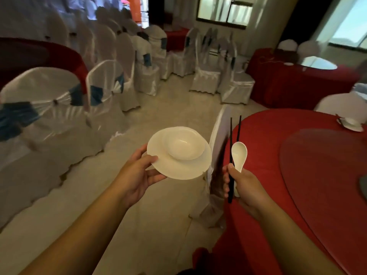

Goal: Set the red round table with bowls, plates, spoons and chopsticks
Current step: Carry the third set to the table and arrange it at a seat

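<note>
My left hand (pixel 142 175) grips the near-left rim of a white plate (pixel 188 167), held level over the floor. A white bowl (pixel 184 144) sits upright on that plate. My right hand (pixel 241 185) is closed around a white spoon (pixel 239 153) and a pair of black chopsticks (pixel 234 139), all pointing up and away. The red round table (pixel 268 151) lies to the right, its edge just under my right hand. At its far right rim stands a set place: a small white bowl on a plate (pixel 351 125).
A glass turntable (pixel 321 165) covers the table's middle. A white-covered chair (pixel 218 147) stands against the table's left edge, between my hands. Rows of white-covered chairs with blue sashes (pixel 107 84) line the left. Another red table (pixel 297 82) stands behind. Beige floor runs between.
</note>
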Demonstrator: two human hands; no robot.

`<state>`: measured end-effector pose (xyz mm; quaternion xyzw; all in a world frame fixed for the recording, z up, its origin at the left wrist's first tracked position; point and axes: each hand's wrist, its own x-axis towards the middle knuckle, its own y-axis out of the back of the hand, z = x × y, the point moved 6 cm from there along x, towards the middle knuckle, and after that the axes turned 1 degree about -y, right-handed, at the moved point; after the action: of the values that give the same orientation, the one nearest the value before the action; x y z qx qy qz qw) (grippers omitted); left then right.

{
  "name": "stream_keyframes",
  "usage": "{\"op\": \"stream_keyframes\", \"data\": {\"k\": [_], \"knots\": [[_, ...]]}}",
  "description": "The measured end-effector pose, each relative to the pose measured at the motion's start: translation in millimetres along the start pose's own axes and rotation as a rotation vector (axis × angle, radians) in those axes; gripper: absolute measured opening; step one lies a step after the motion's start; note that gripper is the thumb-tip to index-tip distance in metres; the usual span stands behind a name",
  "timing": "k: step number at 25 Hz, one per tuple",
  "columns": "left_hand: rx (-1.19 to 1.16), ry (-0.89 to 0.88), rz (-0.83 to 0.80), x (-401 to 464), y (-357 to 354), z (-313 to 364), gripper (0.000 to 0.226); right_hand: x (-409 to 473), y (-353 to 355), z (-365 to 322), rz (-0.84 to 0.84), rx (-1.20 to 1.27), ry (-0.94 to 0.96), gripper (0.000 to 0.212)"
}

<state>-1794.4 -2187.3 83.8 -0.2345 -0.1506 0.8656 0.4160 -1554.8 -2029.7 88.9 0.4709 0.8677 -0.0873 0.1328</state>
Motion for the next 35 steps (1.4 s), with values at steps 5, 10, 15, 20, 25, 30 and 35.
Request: {"op": "stream_keyframes", "data": {"k": [5, 10, 15, 20, 25, 30, 35], "knots": [[0.131, 0.1, -0.207, 146.8, -41.5, 52.5, 0.047, 65.0, 2.7, -46.0, 0.23, 0.071, -0.009, 0.03], [0.211, 0.177, -0.387, 276.2, -113.9, 61.1, 0.044, 144.6, 35.3, -78.5, 0.395, 0.172, 0.03, 0.027], [0.315, 0.219, -0.538, 396.1, -211.2, 49.3, 0.041, 237.5, 93.7, -107.2, 0.566, 0.218, 0.109, 0.026], [0.446, 0.287, -0.745, 476.3, -316.4, 39.1, 0.047, 282.1, 154.6, -134.7, 0.716, 0.244, 0.141, 0.026], [0.604, 0.372, -1.003, 525.4, -417.9, -10.4, 0.047, 292.6, 211.2, -131.4, 0.955, 0.291, 0.13, 0.028], [0.753, 0.471, -1.279, 554.6, -493.5, -81.8, 0.048, 288.9, 232.7, -106.9, 1.226, 0.329, 0.026, 0.032], [0.858, 0.641, -1.555, 580.5, -543.1, -153.5, 0.049, 309.0, 218.2, -76.4, 1.519, 0.388, -0.137, 0.032]]}}
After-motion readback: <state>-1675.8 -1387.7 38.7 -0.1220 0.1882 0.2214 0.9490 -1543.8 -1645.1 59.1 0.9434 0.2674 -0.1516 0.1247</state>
